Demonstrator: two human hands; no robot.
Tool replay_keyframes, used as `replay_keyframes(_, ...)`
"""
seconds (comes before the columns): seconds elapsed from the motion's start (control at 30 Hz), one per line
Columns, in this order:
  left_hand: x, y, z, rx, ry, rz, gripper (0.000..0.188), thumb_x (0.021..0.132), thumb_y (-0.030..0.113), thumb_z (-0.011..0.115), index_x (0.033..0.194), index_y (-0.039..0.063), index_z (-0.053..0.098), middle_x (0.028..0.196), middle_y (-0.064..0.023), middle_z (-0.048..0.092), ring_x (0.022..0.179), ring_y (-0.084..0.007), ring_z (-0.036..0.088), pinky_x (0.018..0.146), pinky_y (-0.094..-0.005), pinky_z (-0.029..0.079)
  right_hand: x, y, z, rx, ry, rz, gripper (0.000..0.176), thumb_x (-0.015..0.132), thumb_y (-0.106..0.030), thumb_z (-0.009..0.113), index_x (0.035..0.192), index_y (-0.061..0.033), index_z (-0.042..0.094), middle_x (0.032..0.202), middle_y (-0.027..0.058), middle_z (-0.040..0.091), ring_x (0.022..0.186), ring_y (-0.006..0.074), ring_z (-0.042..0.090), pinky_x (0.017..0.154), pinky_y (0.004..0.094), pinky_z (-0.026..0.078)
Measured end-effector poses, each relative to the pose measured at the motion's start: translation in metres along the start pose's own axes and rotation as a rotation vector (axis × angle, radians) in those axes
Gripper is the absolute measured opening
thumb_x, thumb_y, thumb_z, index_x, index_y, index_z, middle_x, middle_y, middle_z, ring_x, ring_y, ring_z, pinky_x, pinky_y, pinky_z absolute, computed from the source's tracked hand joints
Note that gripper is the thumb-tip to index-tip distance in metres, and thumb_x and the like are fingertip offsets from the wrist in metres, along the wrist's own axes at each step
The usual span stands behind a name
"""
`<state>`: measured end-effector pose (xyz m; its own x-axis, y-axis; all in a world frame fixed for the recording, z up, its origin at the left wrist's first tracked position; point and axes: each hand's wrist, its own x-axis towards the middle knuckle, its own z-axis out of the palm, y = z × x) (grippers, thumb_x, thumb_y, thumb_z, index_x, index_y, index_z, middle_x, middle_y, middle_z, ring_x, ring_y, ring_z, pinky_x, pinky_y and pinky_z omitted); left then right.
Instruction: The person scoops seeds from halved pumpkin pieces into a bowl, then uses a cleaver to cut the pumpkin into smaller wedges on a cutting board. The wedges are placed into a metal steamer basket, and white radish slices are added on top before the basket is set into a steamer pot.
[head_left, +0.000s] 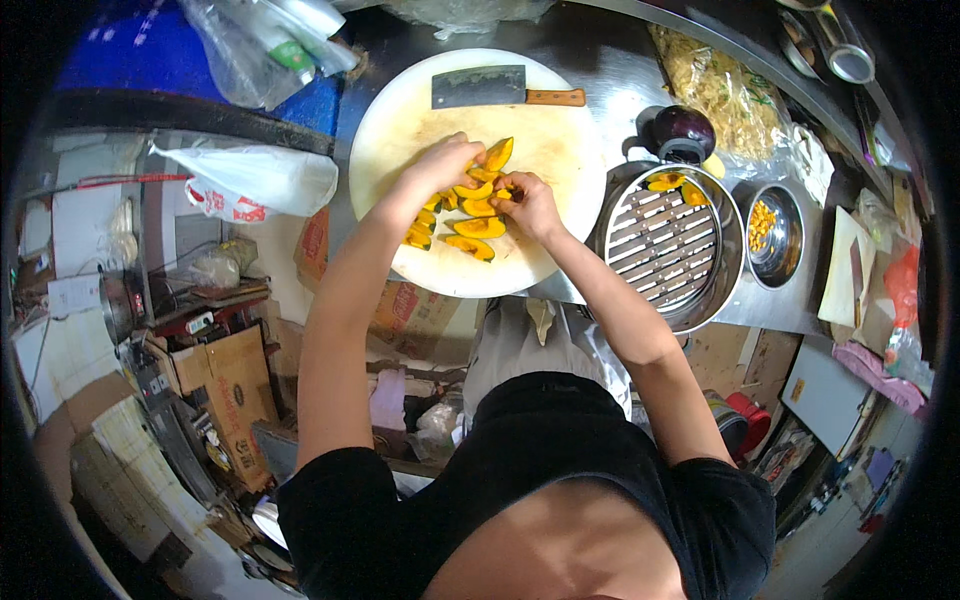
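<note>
Several pumpkin slices (480, 227) with yellow-orange flesh and dark green rind lie on a round white cutting board (540, 270). My left hand (450, 161) curls its fingers around a slice at the far end of the group, and the hand partly hides it. Close by, my right hand (534, 204) pinches another slice between thumb and fingertips, over the right side of the group. Beyond both hands, a cleaver (480, 86) with a wooden handle rests flat across the far part of the board.
Right of the board stands a round metal steamer (660, 255) with a slatted base and a few pumpkin slices at its far side. A steel bowl (784, 247) holds pumpkin seeds. Behind are an eggplant (684, 131) and a clear bag of yellowish food (720, 90). A white plastic bag (262, 176) hangs left.
</note>
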<state>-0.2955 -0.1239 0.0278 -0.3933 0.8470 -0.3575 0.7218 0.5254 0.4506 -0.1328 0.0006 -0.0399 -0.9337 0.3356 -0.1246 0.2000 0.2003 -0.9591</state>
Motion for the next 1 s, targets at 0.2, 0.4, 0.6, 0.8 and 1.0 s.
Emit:
replay_keyframes(0.2,-0.006,0.006,-0.009,-0.086,0.126,0.202,0.033,0.073,0.006,0.073,0.104,0.009,0.064,0.100,-0.0107,0.059,0.096,-0.0311,0.057,0.084,-0.0382,0.046,-0.007,-0.015,-0.017,-0.020,0.100,-0.031,0.024,0.069,-0.002,0.075,0.089,-0.0030,0.062,0.086,0.0094,0.060,0.072,0.0183,0.060,0.068,0.0290,0.050)
replay_keyframes(0.4,0.001,0.081,-0.034,-0.054,0.353,0.423,0.029,0.076,0.006,0.066,0.104,0.004,0.066,0.094,-0.0129,0.064,0.090,-0.0319,0.058,0.083,-0.0388,0.048,-0.023,-0.046,-0.084,-0.068,0.228,-0.129,0.025,0.069,-0.001,0.071,0.091,-0.0018,0.060,0.092,0.0088,0.060,0.073,0.0166,0.061,0.068,0.0274,0.051)
replay_keyframes(0.6,0.047,0.200,0.018,-0.102,0.455,0.472,0.031,0.075,0.000,0.065,0.106,0.003,0.067,0.096,-0.0118,0.065,0.095,-0.0293,0.058,0.085,-0.0379,0.048,-0.088,-0.029,-0.198,-0.309,0.436,-0.208,0.026,0.067,-0.005,0.069,0.090,-0.0038,0.059,0.088,0.0091,0.058,0.080,0.0218,0.061,0.068,0.0307,0.050)
replay_keyframes(0.8,0.134,0.281,0.137,-0.213,0.425,0.509,0.028,0.078,0.004,0.062,0.105,0.006,0.069,0.097,-0.0141,0.065,0.095,-0.0325,0.059,0.086,-0.0391,0.048,-0.144,0.062,-0.274,-0.422,0.603,0.178,0.024,0.066,-0.012,0.072,0.086,-0.0062,0.060,0.085,0.0115,0.060,0.077,0.0279,0.062,0.071,0.0352,0.049)
replay_keyframes(1.0,0.182,0.304,0.185,-0.218,0.524,0.363,0.030,0.077,0.003,0.064,0.107,0.002,0.067,0.097,-0.0157,0.064,0.091,-0.0346,0.058,0.083,-0.0415,0.048,-0.125,0.097,-0.287,-0.451,0.841,0.313,0.024,0.067,-0.015,0.072,0.087,-0.0087,0.061,0.090,0.0159,0.063,0.086,0.0362,0.062,0.075,0.0444,0.049)
